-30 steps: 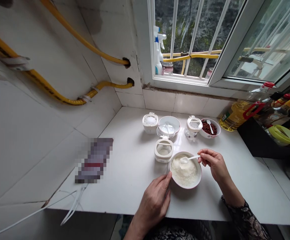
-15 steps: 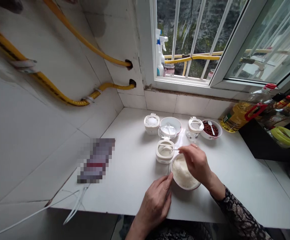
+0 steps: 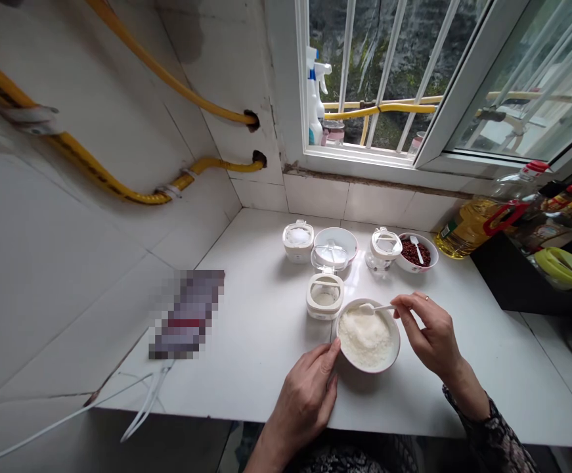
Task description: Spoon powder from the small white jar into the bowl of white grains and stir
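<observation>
A round white bowl [image 3: 367, 371] sits near the front edge of the white counter [image 3: 261, 341], heaped with fine white granules [image 3: 365, 339] (sugar or salt, impossible to tell), a small white plastic spoon [image 3: 381, 307] tilted across its far rim, tip over the heap.

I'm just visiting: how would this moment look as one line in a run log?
left hand: touching white bowl | right hand: holding small white spoon over white granules | surface: white counter
</observation>
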A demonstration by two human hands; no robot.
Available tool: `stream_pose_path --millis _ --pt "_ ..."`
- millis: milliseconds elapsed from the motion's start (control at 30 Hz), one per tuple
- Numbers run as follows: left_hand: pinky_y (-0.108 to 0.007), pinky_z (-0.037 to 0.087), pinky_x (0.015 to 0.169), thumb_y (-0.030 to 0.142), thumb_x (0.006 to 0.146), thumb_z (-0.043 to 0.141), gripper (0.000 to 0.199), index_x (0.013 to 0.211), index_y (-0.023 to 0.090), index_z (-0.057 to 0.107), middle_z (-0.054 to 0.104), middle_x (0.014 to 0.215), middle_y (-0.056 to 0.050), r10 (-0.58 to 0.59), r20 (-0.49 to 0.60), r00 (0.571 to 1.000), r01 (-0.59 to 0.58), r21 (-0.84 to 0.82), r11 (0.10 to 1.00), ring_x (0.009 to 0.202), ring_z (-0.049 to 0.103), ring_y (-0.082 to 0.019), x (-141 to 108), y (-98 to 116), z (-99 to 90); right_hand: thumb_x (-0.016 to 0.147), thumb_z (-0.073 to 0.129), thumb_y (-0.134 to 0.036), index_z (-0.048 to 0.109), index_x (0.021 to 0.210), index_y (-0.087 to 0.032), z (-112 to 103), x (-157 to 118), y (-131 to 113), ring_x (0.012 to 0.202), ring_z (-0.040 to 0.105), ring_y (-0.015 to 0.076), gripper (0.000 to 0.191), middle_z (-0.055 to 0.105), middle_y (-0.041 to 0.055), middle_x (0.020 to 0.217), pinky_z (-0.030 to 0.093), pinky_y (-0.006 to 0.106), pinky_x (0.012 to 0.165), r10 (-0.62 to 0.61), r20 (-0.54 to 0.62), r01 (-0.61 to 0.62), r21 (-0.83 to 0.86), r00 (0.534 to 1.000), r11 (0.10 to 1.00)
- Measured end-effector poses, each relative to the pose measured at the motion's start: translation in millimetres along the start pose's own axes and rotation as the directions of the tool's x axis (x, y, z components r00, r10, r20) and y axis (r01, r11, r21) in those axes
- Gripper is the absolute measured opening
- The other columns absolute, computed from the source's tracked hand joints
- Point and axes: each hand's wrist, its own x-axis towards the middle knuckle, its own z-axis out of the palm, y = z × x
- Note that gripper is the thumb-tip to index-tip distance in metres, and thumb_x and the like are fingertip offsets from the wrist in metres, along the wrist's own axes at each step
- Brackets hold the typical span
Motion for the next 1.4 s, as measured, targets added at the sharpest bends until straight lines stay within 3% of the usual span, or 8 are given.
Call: stream_pose_path --millis 200,300,367,467,600,733,1267,1400 --pt "-0.038 0.059 0.092 0.007 0.097 0.046 0.068 0.16 0.014 0.022 0.071 0.121 -0.014 -0.006 0.001 1.0 0.006 -0.002 1.0 0.112 0.065 -0.026 -2 -1 1.7 0.094 0.049 -0.008 0.063 0.09 -0.018 8 -15 3 0.063 0.057 0.0185 0.018 0.067 0.0046 0.071 0.045 0.032 0.064 -0.022 0.087 0.031 -0.11 0.996 0.993" --pt "-0.038 0.059 0.092 0.007 0.097 0.046 0.067 0.16 0.014 0.022 0.071 0.122 -0.014 -0.007 -0.002 1.0 0.007 0.005 1.0 0.112 0.066 -0.026 -1 0 1.0 0.092 0.051 -0.013 0.066 0.085 -0.018 17 -17 1 0.064 0.06 0.0187 0.018 0.069 0.0045 0.07 0.046 0.031 0.063 0.148 0.094 -0.15 0.014 0.985 0.989" --pt "-0.037 0.059 0.092 0.007 0.097 0.045 0.067 0.16 0.014 0.022 0.071 0.122 -0.014 -0.006 -0.002 1.0 0.006 0.007 1.0 0.112 0.066 -0.025 0 1 0.0 0.09 0.053 -0.019 0.068 0.083 -0.019 19 -15 1 0.064 0.063 0.0187 0.016 0.069 0.0033 0.066 0.047 0.031 0.064 0.359 0.088 -0.368 0.135 0.929 0.92" --pt "-0.037 0.059 0.093 0.007 0.097 0.045 0.068 0.16 0.014 0.02 0.071 0.121 -0.013 -0.003 -0.002 1.0 0.003 0.014 1.0 0.113 0.066 -0.025 2 2 -1.4 0.084 0.058 -0.03 0.069 0.077 -0.019 15 -10 4 0.059 0.061 0.0182 0.017 0.066 0.0019 0.059 0.047 0.03 0.061 0.613 0.146 -0.622 0.334 0.776 0.708" --pt "-0.036 0.06 0.092 0.007 0.097 0.045 0.068 0.16 0.014 0.021 0.071 0.121 -0.014 -0.008 -0.008 1.0 0.009 0.023 1.0 0.111 0.066 -0.025 2 2 -1.7 0.073 0.066 -0.038 0.07 0.072 -0.018 9 -6 10 0.054 0.055 0.0165 0.02 0.065 0.0021 0.054 0.045 0.03 0.057 0.731 0.242 -0.726 0.507 0.638 0.466" --pt "-0.035 0.06 0.092 0.007 0.097 0.046 0.068 0.16 0.014 0.021 0.071 0.12 -0.014 -0.005 -0.013 1.0 0.005 0.017 1.0 0.111 0.066 -0.024 1 1 -1.1 0.066 0.071 -0.038 0.071 0.068 -0.018 7 -8 15 0.053 0.051 0.015 0.021 0.064 0.0024 0.051 0.043 0.03 0.056 0.773 0.265 -0.744 0.562 0.576 0.362" --pt "-0.037 0.059 0.092 0.007 0.096 0.045 0.071 0.161 0.015 0.017 0.071 0.12 -0.014 -0.002 0.004 1.0 0.002 0.013 1.0 0.112 0.066 -0.025 1 1 -0.5 0.062 0.077 -0.039 0.07 0.068 -0.017 8 -4 21 0.048 0.048 0.0129 0.024 0.063 0.0021 0.05 0.039 0.028 0.049 0.772 0.299 -0.73 0.618 0.561 0.291" --pt "-0.037 0.06 0.092 0.007 0.096 0.045 0.07 0.161 0.015 0.018 0.071 0.121 -0.014 -0.005 0.001 1.0 0.005 0.007 1.0 0.111 0.067 -0.025 1 1 -1.2 0.065 0.077 -0.036 0.07 0.072 -0.016 11 15 12 0.049 0.051 0.0121 0.022 0.065 0.002 0.054 0.042 0.026 0.05 0.74 0.253 -0.663 0.673 0.623 0.329"
